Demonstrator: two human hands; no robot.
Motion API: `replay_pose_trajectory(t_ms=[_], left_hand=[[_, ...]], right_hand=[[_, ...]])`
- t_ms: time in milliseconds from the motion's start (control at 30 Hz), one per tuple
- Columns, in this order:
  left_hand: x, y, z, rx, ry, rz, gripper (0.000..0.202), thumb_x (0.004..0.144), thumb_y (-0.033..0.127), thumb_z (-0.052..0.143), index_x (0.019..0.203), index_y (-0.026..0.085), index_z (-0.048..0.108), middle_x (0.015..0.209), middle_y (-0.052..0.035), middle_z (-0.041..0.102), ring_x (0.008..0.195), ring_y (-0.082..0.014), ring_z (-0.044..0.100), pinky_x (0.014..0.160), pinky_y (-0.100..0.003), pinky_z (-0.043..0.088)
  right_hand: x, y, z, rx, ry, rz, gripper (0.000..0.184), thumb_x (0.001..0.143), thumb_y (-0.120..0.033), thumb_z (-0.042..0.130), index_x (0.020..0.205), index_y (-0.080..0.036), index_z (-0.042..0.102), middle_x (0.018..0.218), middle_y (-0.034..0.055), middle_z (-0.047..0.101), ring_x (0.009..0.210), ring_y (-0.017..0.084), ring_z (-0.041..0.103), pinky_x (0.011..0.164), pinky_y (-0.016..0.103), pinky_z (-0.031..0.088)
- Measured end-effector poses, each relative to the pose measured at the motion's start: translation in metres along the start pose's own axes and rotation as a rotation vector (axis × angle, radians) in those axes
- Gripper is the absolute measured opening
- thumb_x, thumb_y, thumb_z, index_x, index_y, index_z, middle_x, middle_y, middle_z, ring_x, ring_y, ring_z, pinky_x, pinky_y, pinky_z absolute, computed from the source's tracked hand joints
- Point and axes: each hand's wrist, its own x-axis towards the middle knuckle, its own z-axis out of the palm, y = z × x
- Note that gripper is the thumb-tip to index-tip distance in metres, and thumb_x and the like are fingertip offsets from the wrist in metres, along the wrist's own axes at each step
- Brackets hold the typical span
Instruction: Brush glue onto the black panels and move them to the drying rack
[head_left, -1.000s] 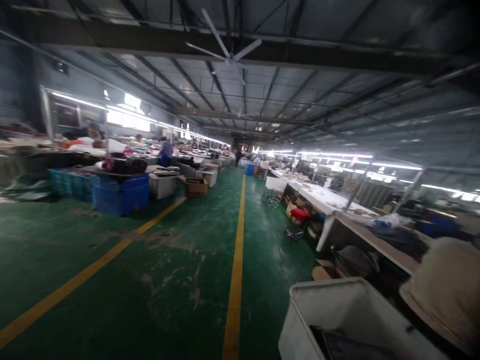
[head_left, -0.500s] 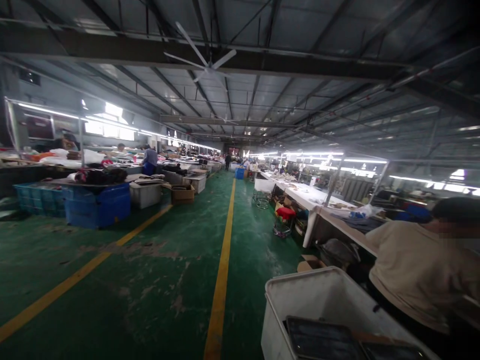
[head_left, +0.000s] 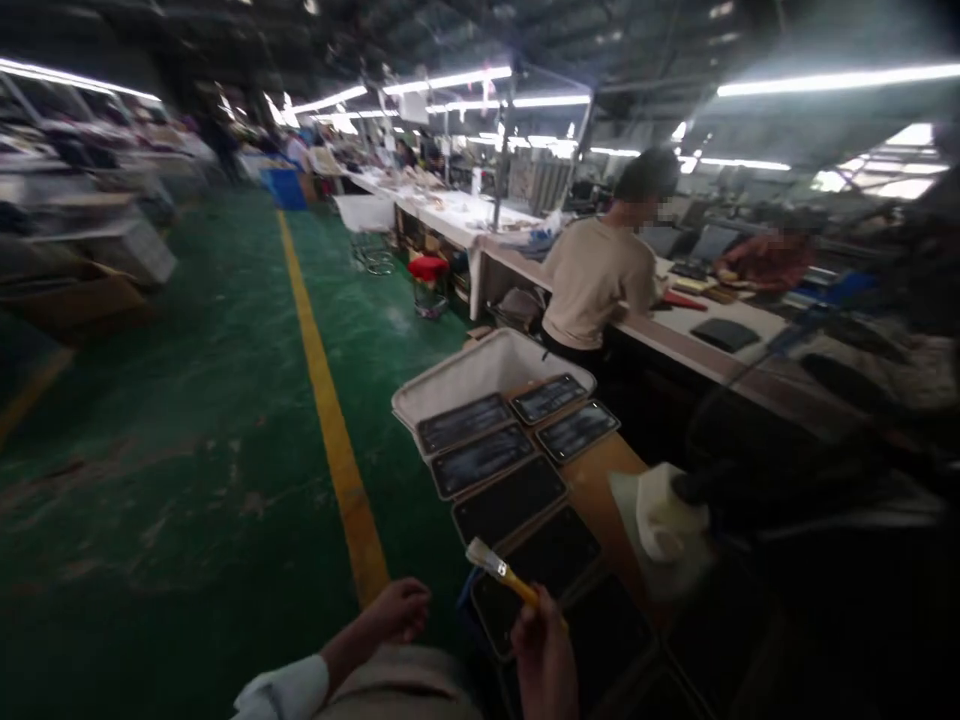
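A flat paintbrush (head_left: 517, 585) with a yellow handle and pale bristles is in my right hand (head_left: 541, 640), its bristles pointing up and left. My left hand (head_left: 400, 610) hangs in front of my body, fingers loosely curled, with nothing visible in them. Several dark rectangular panels (head_left: 510, 497) with light edges lie in rows beyond and beside the brush. The far ones, such as this panel (head_left: 482, 460), show whitish streaks. To the right of the rows stands a cut-open white container (head_left: 651, 515) on a pale sheet.
The panels lie on a brown board (head_left: 600, 480) reaching over a white bin (head_left: 450, 375). Beyond it a person in a beige top (head_left: 600, 275) works at a long bench (head_left: 675, 365). A red-topped stool (head_left: 428, 268) stands farther off. A yellow line (head_left: 322, 390) runs along the green floor.
My view has swung down and to the right. Both hands, the paintbrush and the rows of panels are now in sight; the ceiling fan has left the picture.
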Motion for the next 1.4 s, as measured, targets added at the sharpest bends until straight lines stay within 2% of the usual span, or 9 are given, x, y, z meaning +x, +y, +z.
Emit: replay_pose_trajectory(t_ms=[67,200,367,500,667,800,1033,1233,1400], left_hand=[[0.012,0.001,0.010,-0.066,-0.039,-0.024,0.054,0.055,0.057,0.083,0.087,0.018,0.063,0.063,0.0023,0.059,0.052,-0.0108,0.053,0.051,-0.024,0.038],[0.021,0.006,0.016,-0.154,-0.058,-0.120,0.070,0.045,0.062,0.085,0.091,0.017,0.058,0.070,-0.0009,0.063,0.062,-0.0132,0.060,0.058,-0.024,0.043],[0.041,0.016,0.016,-0.156,-0.086,-0.124,0.065,0.053,0.059,0.084,0.093,0.016,0.059,0.077,-0.0033,0.064,0.064,-0.0145,0.062,0.060,-0.026,0.047],[0.065,0.030,0.009,-0.172,-0.061,-0.109,0.058,0.060,0.059,0.082,0.091,0.014,0.061,0.080,-0.0057,0.064,0.066,-0.0151,0.063,0.061,-0.027,0.048],[0.084,0.054,-0.003,-0.204,-0.037,-0.091,0.053,0.062,0.055,0.082,0.089,0.013,0.062,0.079,-0.0061,0.064,0.065,-0.0143,0.063,0.061,-0.027,0.049],[0.091,0.071,-0.009,-0.226,-0.016,-0.140,0.050,0.063,0.050,0.083,0.087,0.013,0.060,0.076,-0.0044,0.064,0.063,-0.0131,0.062,0.059,-0.025,0.048],[0.101,0.081,-0.013,-0.263,-0.041,-0.196,0.037,0.074,0.040,0.078,0.088,0.014,0.056,0.076,-0.0038,0.066,0.064,-0.0132,0.064,0.061,-0.025,0.050],[0.106,0.085,-0.015,-0.255,-0.055,-0.210,0.025,0.081,0.032,0.072,0.087,0.014,0.057,0.074,-0.0029,0.066,0.061,-0.0111,0.063,0.061,-0.023,0.050],[0.111,0.083,-0.018,-0.245,-0.060,-0.228,0.021,0.082,0.030,0.071,0.088,0.015,0.057,0.071,-0.0015,0.064,0.060,-0.0105,0.063,0.058,-0.022,0.049]], right_hand=[[0.007,-0.011,-0.013,0.035,0.082,-0.011,0.045,0.066,-0.053,0.080,0.091,-0.019,0.065,0.065,-0.0043,0.061,0.056,0.010,0.056,0.050,0.020,0.047],[0.013,-0.036,-0.030,-0.045,0.161,-0.153,0.037,0.074,-0.051,0.074,0.086,-0.018,0.062,0.060,-0.0063,0.059,0.052,0.008,0.053,0.049,0.019,0.044],[0.031,-0.058,-0.043,-0.144,0.245,-0.277,0.036,0.079,-0.050,0.070,0.094,-0.019,0.060,0.058,-0.0060,0.062,0.051,0.010,0.056,0.050,0.020,0.046],[0.053,-0.071,-0.031,-0.353,0.288,-0.426,0.036,0.083,-0.051,0.065,0.098,-0.019,0.058,0.062,-0.0039,0.065,0.050,0.013,0.060,0.051,0.023,0.048],[0.093,-0.081,0.004,-0.586,0.227,-0.557,0.036,0.087,-0.052,0.059,0.100,-0.018,0.058,0.068,-0.0016,0.066,0.054,0.013,0.062,0.054,0.025,0.052],[0.129,-0.080,0.022,-0.787,0.174,-0.619,0.038,0.090,-0.054,0.052,0.102,-0.018,0.058,0.072,0.0004,0.066,0.058,0.015,0.064,0.058,0.028,0.054],[0.165,-0.083,0.032,-1.165,0.157,-0.670,0.040,0.094,-0.053,0.044,0.104,-0.019,0.061,0.078,0.0038,0.070,0.064,0.017,0.068,0.064,0.029,0.053],[0.187,-0.082,0.031,-1.329,0.126,-0.729,0.042,0.096,-0.055,0.039,0.107,-0.020,0.061,0.091,0.0074,0.073,0.072,0.019,0.071,0.067,0.029,0.050],[0.199,-0.082,0.032,-1.445,0.130,-0.761,0.047,0.097,-0.056,0.035,0.109,-0.020,0.062,0.091,0.0089,0.074,0.074,0.021,0.070,0.067,0.030,0.049]])
